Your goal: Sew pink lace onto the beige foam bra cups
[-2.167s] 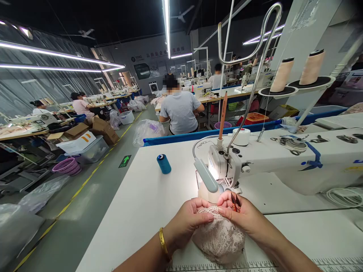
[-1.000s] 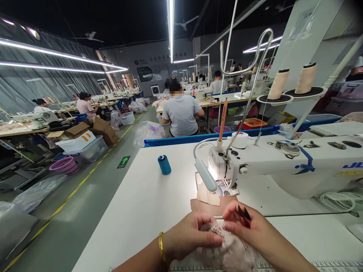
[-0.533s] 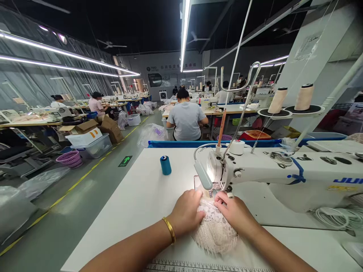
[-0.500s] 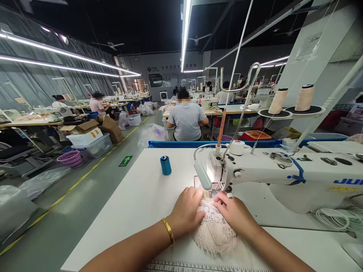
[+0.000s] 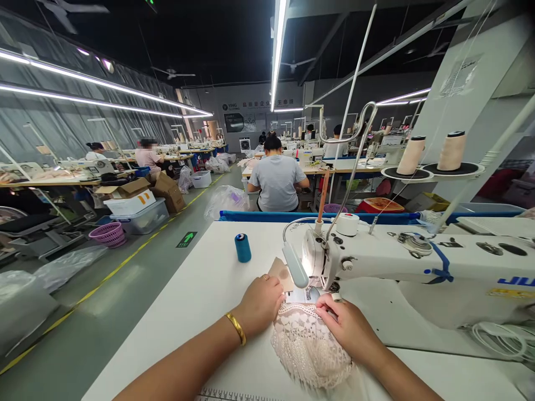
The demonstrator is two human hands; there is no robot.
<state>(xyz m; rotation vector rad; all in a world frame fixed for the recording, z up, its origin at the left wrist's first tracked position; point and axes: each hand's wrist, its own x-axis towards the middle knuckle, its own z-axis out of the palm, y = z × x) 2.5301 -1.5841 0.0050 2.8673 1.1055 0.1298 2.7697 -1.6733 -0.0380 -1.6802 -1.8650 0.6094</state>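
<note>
A piece of cream lace fabric (image 5: 307, 348) lies on the white table (image 5: 200, 312) in front of the white sewing machine (image 5: 401, 264). My left hand (image 5: 259, 303), with a gold bangle on the wrist, has its fingers curled on the fabric's left edge and lifts a small tan piece (image 5: 282, 273) beside the needle. My right hand (image 5: 349, 328) is closed on the fabric's right side, just below the presser foot (image 5: 311, 292). The machine's lamp lights the needle area.
A blue thread spool (image 5: 243, 248) stands on the table to the left. Two cream thread cones (image 5: 432, 153) sit on a stand behind the machine. A person in a grey shirt (image 5: 276, 178) sits ahead. Boxes and a pink basket (image 5: 108, 234) line the aisle at left.
Both hands have moved forward with the lace, from near the table's front edge up to the needle. My left hand has now turned up a tan piece beside the foot. The view has tilted up.
</note>
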